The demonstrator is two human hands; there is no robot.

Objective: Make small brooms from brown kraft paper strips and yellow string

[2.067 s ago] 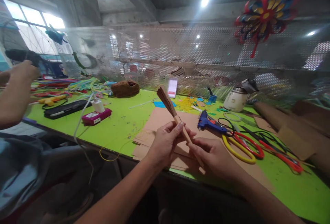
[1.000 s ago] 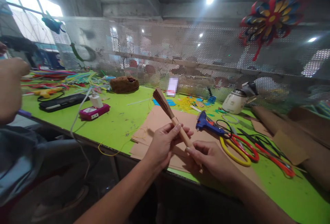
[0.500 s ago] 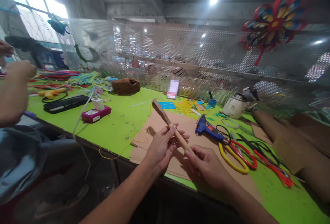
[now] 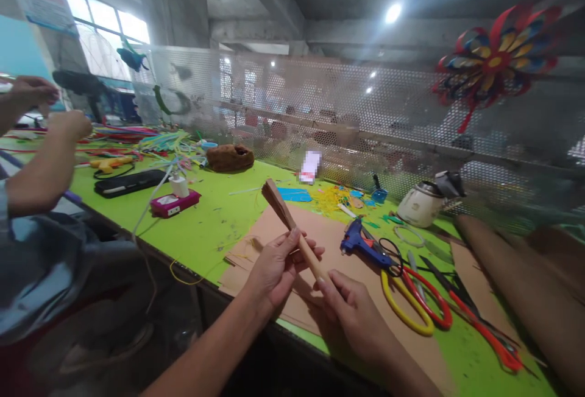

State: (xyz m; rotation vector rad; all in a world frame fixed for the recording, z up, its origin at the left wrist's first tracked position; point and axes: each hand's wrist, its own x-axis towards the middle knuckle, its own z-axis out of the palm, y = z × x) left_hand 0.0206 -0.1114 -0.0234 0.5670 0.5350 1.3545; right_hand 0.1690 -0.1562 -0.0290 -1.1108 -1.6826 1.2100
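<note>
Between my hands is a slim roll of brown paper (image 4: 309, 257), tilted, its far end spread into darker fringed strips (image 4: 276, 201). My left hand (image 4: 281, 266) grips it just below the fringe, thumb on top and the other fingers curled beneath. Thumb and fingers of my right hand (image 4: 347, 302) pinch the near end. Below them, flat sheets of brown paper (image 4: 315, 220) lie on the green table (image 4: 219, 202). A blue glue gun (image 4: 365, 248) rests on the sheets' right side, beside scissors with yellow and red handles (image 4: 411, 305).
Red-handled scissors (image 4: 489, 330) and rolled brown paper (image 4: 512, 287) lie at right, a white kettle (image 4: 418, 202) behind. Yellow scraps (image 4: 336, 199) are near the mesh screen (image 4: 292, 98). A pink power strip (image 4: 176, 203) and black case (image 4: 130, 182) sit left, near another person's arm (image 4: 50, 159).
The view has swung slightly left and up, so the surroundings appear shifted right and mostly lower. Both hands keep hold of the paper roll, and its fringe looks more spread toward me.
</note>
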